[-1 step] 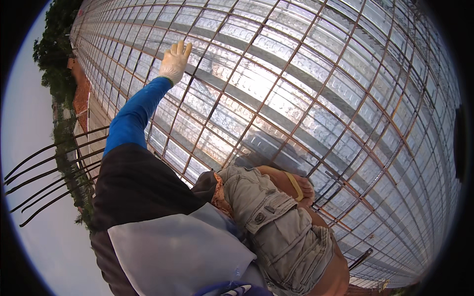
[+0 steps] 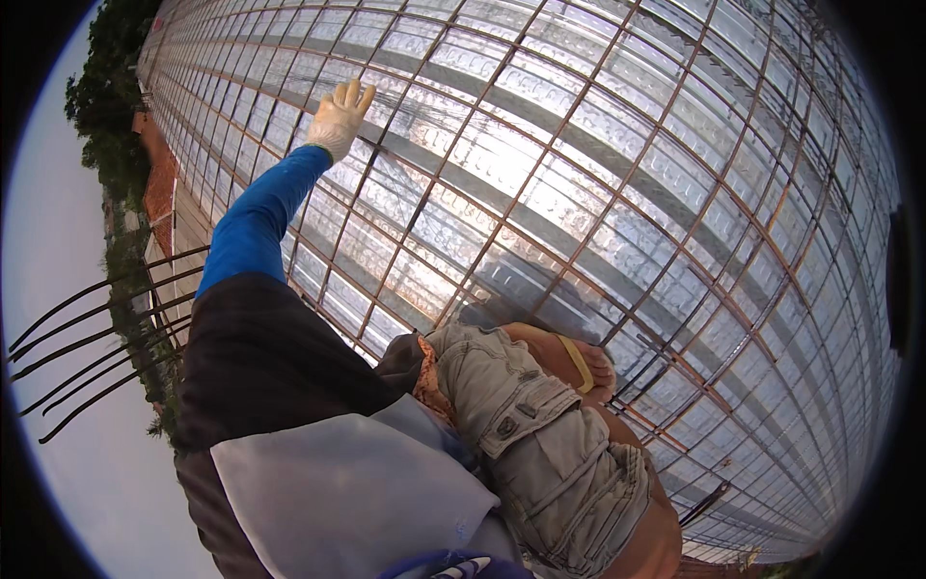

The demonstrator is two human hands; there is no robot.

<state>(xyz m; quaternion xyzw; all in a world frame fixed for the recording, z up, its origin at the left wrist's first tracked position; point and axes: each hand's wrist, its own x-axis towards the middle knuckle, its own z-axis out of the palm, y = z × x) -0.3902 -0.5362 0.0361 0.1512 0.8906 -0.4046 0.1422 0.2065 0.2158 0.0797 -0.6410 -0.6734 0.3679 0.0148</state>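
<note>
My left hand [image 2: 338, 121], in a whitish work glove with yellowish fingers, reaches out over a grid of rusty reinforcing bars [image 2: 501, 224]. Its fingers are stretched out and slightly apart, with nothing visible between them. Thin loose wires [image 2: 391, 101] lie across the bars right beside the fingertips. Whether the fingers touch the wires or a bar I cannot tell. Beneath the grid spreads shiny ribbed metal decking [image 2: 559, 198]. My right hand is out of the picture.
My bent leg in khaki shorts [image 2: 540, 425] and a foot with a yellow sandal strap [image 2: 584, 367] rest on the grid. Several bent bar ends [image 2: 72, 314] stick out at the left edge. Trees [image 2: 106, 106] and a reddish roof [image 2: 159, 193] lie beyond.
My left hand and forearm have shifted very slightly left. The fingers stay stretched out, and the leg and bars look the same.
</note>
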